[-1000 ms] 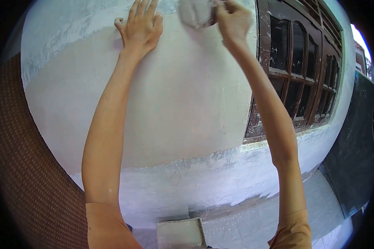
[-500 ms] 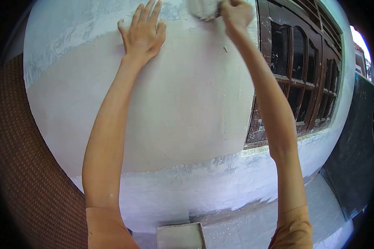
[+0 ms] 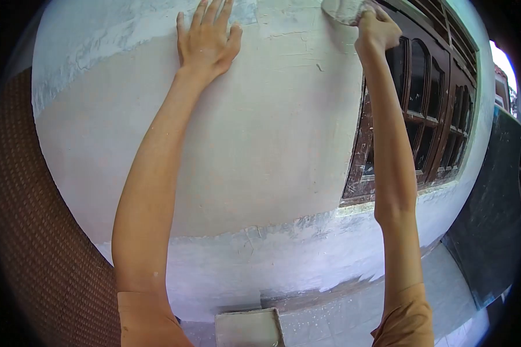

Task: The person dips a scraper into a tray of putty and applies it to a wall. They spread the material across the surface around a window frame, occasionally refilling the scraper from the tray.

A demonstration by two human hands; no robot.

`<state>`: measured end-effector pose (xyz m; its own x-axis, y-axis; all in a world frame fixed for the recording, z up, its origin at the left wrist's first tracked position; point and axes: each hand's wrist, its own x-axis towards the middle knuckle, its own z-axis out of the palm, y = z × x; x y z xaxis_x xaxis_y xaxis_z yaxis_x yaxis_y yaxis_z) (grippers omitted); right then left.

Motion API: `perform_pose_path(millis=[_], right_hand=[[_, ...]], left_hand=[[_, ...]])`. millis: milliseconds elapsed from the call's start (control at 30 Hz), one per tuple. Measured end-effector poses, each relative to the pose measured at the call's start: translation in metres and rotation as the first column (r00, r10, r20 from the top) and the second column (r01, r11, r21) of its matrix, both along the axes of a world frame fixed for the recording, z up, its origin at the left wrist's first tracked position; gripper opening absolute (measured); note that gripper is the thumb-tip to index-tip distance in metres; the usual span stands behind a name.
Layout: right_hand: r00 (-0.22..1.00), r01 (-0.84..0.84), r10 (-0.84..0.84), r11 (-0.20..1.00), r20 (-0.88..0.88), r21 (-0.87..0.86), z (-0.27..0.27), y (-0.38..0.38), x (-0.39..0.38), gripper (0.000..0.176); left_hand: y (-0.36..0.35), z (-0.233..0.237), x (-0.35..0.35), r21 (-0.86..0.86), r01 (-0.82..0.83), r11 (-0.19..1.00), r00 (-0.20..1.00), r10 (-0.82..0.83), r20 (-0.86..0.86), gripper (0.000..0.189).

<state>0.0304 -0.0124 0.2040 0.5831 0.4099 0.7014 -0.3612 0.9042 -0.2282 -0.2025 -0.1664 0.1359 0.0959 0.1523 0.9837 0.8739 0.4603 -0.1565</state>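
My left hand (image 3: 210,43) lies flat against the upper wall (image 3: 255,133) with its fingers spread. High up by the window's corner, my right hand (image 3: 378,29) is closed on a putty scraper (image 3: 342,9). Pale putty coats the scraper's blade, whose top runs out of view. A smooth cream coat covers the middle of the wall, with a few raised ridges just below and left of the blade. Rougher bluish-white surface shows above and beneath that coat.
A dark brown wooden window (image 3: 419,87) with glass panes fills the wall's right side. Below, a shallow rectangular container (image 3: 249,329) stands by the wall's foot. A woven brown panel (image 3: 46,231) is at the left, a dark board (image 3: 492,202) at the right.
My right hand has moved right with the scraper, from the wall to the window's upper corner. Fresh ridges now show where it was. My left hand has shifted only slightly.
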Motion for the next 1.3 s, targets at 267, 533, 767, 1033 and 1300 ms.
perform_pose_path(millis=[267,533,767,1033,1300], right_hand=[[0.928,0.086,-0.174,0.961,0.331,0.264,-0.032,0.027,-0.019,0.022],[0.953,-0.187,0.135,0.966,0.270,0.177,-0.046,0.012,-0.011,0.026],[0.993,-0.022,0.008,0.992,0.116,0.122,-0.063,0.036,0.029,0.024],[0.913,-0.154,0.093,0.980,0.398,0.124,-0.081,-0.029,-0.042,0.031],[0.985,-0.164,0.166,0.985,-0.043,0.049,-0.080,0.037,0.052,0.024]], left_hand=[[-0.001,-0.001,0.002,-0.016,0.000,1.000,0.999,0.000,0.043,0.068],[-0.005,-0.006,0.016,0.013,0.019,1.000,0.999,-0.020,0.049,0.067],[-0.001,-0.003,0.007,-0.022,-0.027,0.999,0.997,0.028,0.065,0.068],[-0.010,-0.001,0.011,-0.066,-0.056,0.996,0.989,0.065,0.132,0.066],[-0.011,-0.003,0.018,-0.065,-0.022,0.998,0.988,0.031,0.152,0.064]])
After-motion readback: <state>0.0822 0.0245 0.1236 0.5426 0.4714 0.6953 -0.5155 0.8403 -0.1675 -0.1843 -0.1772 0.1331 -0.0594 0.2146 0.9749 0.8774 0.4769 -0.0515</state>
